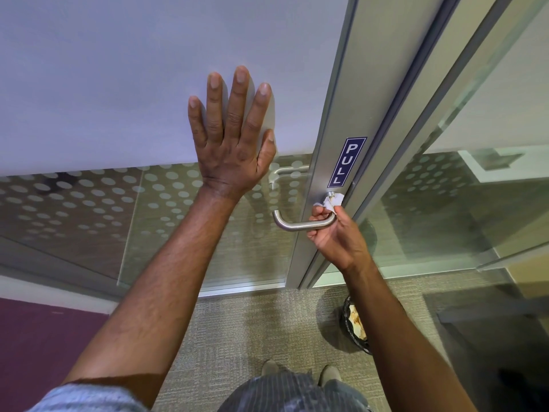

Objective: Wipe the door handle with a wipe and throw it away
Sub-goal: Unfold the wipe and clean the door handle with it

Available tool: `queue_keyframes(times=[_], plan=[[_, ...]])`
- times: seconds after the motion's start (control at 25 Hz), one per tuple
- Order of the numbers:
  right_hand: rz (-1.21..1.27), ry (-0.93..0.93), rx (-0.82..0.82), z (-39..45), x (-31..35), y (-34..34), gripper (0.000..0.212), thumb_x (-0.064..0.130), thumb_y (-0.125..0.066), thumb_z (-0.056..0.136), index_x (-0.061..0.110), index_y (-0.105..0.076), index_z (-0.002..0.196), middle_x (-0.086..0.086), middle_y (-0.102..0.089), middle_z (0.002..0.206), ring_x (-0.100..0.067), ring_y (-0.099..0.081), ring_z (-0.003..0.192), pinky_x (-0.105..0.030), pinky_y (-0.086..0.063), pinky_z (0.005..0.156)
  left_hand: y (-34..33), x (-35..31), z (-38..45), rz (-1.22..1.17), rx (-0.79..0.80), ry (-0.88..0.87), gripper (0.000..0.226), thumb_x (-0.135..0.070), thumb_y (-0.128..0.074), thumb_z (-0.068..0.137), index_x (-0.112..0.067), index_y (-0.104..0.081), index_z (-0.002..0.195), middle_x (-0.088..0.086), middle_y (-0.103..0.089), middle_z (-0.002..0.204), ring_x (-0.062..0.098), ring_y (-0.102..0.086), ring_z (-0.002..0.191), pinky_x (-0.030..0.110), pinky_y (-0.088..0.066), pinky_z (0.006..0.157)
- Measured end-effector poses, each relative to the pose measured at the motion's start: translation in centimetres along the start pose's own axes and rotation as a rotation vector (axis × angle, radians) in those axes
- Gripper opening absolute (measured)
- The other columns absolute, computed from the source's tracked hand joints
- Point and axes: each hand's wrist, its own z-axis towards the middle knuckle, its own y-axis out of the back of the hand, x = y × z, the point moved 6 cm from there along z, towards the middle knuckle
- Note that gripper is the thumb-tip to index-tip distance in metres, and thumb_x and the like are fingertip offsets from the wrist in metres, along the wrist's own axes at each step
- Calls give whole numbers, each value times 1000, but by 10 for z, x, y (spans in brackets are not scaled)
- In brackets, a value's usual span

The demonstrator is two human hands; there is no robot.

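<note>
A brushed-steel lever door handle [297, 225] juts out from the metal door frame [332, 120], just below a blue PULL sticker [346, 162]. My right hand [335, 236] is curled around the handle's base end and pinches a small crumpled white wipe [332, 202] against the handle where it meets the frame. My left hand [234, 135] is spread flat, fingers apart, pressed on the frosted glass door panel to the left of the handle, and holds nothing.
A black-lined waste bin [355, 325] with crumpled paper inside stands on the carpet below my right forearm. Clear glass panels stand to the right of the door frame. My shoes [300, 373] show at the bottom. A maroon surface [44, 337] lies at lower left.
</note>
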Motion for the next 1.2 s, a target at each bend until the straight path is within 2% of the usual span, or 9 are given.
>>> queue_keyframes(times=[0.08, 0.2, 0.24, 0.32, 0.36, 0.48, 0.68, 1.0, 1.2], plan=[[-284, 16, -79, -6, 17, 2, 22, 34, -44, 109, 29, -63, 101, 8, -66, 93, -7, -54, 83, -28, -34, 70, 0, 1, 0, 0, -1, 13, 60, -38, -49, 103, -21, -33, 158, 12, -23, 164, 23, 15, 164, 49, 6, 131], [-1119, 410, -230, -10, 48, -15, 27, 19, -46, 106, 19, -71, 96, -9, -67, 97, -24, -66, 92, -33, -51, 80, -1, 2, 1, -2, -8, 17, 62, -37, -50, 102, -21, -32, 159, 12, -22, 164, 21, 17, 162, 49, 5, 131], [-1187, 452, -303, -8, 52, -20, 26, 17, -45, 103, 20, -67, 91, -13, -63, 96, -30, -67, 97, -38, -54, 85, -1, 2, 0, -6, -11, 17, 62, -38, -51, 102, -21, -32, 159, 12, -21, 164, 21, 17, 162, 49, 5, 131], [-1041, 260, -502, -6, 48, -23, 18, 21, -41, 102, 28, -49, 88, -8, -52, 101, -28, -60, 110, -42, -46, 99, -1, 3, 0, 5, -12, 12, 63, -38, -51, 102, -22, -30, 160, 11, -19, 165, 22, 17, 162, 50, 4, 131], [-1035, 298, -536, -8, 47, -20, 18, 21, -39, 103, 27, -51, 91, -8, -52, 101, -27, -60, 108, -40, -45, 96, -1, 2, -1, 5, -12, 11, 64, -39, -51, 102, -22, -29, 160, 11, -19, 165, 22, 16, 162, 50, 4, 131], [-1099, 432, -403, -11, 49, -10, 39, 23, -36, 110, 3, -70, 113, -24, -67, 106, -36, -68, 100, -39, -53, 84, -3, 2, -2, 14, -18, 5, 64, -40, -49, 103, -23, -28, 161, 11, -18, 166, 22, 16, 163, 50, 5, 131], [-1021, 320, -276, -17, 24, -9, 49, 46, -30, 111, 22, -69, 128, -6, -70, 118, -19, -59, 95, -36, -43, 86, -3, 1, -2, 24, -20, 3, 64, -40, -49, 103, -23, -26, 161, 11, -19, 165, 22, 16, 163, 50, 4, 131], [-623, 106, -286, -29, -26, -10, 39, 47, -35, 110, 24, -65, 104, 3, -62, 77, -10, -55, 64, -25, -45, 59, -3, 2, -1, 30, -20, 16, 60, -40, -46, 104, -21, -31, 159, 12, -21, 164, 22, 16, 162, 50, 4, 131], [-725, 57, -269, -29, -17, 0, 59, 54, -28, 109, 17, -69, 88, 6, -62, 62, -8, -54, 56, -28, -44, 59, -1, 1, -1, 27, -15, 6, 59, -39, -48, 104, -20, -33, 158, 14, -26, 162, 37, -5, 157, 48, 6, 131]])
